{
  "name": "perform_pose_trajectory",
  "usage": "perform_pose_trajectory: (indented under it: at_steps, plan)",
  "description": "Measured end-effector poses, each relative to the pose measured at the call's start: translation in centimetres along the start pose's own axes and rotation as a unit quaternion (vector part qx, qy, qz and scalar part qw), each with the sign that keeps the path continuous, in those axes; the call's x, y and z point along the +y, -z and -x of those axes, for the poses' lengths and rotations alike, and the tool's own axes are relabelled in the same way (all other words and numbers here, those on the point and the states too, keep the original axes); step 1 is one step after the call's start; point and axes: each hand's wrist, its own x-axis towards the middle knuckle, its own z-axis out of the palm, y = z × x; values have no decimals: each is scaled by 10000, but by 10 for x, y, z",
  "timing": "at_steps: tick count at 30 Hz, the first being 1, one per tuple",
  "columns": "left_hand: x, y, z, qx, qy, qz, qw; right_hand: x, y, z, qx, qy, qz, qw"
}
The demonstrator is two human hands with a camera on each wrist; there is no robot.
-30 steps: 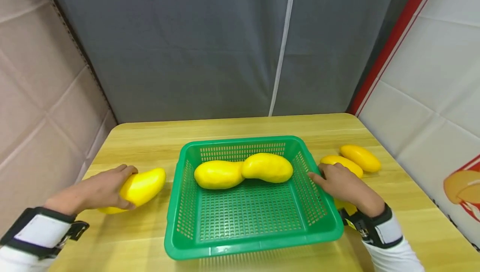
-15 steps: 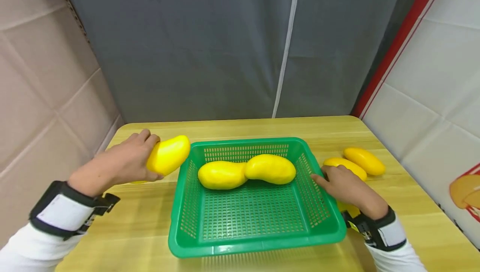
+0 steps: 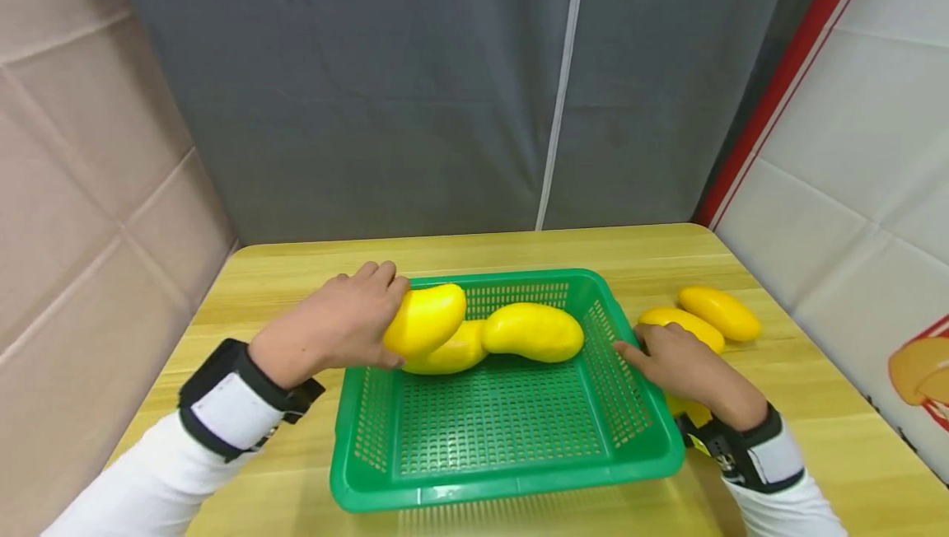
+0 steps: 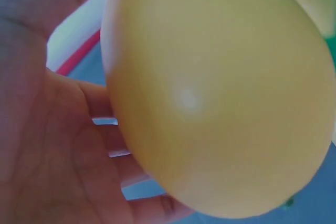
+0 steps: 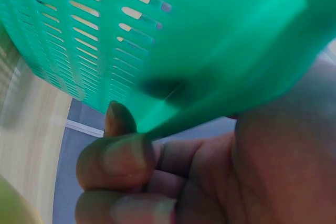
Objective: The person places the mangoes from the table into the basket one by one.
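My left hand (image 3: 352, 319) grips a smooth yellow mango (image 3: 428, 316) over the left back part of the green plastic basket (image 3: 519, 483). Its thumb and fingers spread round the fruit, which fills most of the left wrist view. Inside the basket, a second mango (image 3: 454, 354) is partly hidden behind the held one, and a third mango (image 3: 534, 332) lies end to end with it. On the right side my right hand (image 3: 685, 368) holds the basket's rim. The right wrist view shows its curled fingers (image 5: 118, 161) under the green edge.
Two more mangoes lie side by side on the wooden table (image 3: 296, 273), a nearer one (image 3: 685, 327) and a farther one (image 3: 721, 313). Another yellow piece (image 3: 693, 412) shows beneath the right wrist. A grey curtain (image 3: 385, 109) hangs behind, with padded walls left and right.
My left hand has lifted the mango from the table left of the basket and carried it right, over the basket. The right hand stays at the rim.
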Motion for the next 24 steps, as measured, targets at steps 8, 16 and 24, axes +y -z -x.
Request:
perform_pose_trajectory:
  at_steps: [8, 16, 24]
  plan:
    - [29, -11, -18, -535, -223, -135, 9982, 0, 1, 0, 37, -22, 38, 10000]
    - [49, -33, -26, -890, -347, -302, 9950, 1, 0, 1, 21, -19, 1, 10000]
    - [60, -46, -29, -978, -466, -545, 9926, 0, -1, 1, 36, -32, -55, 10000]
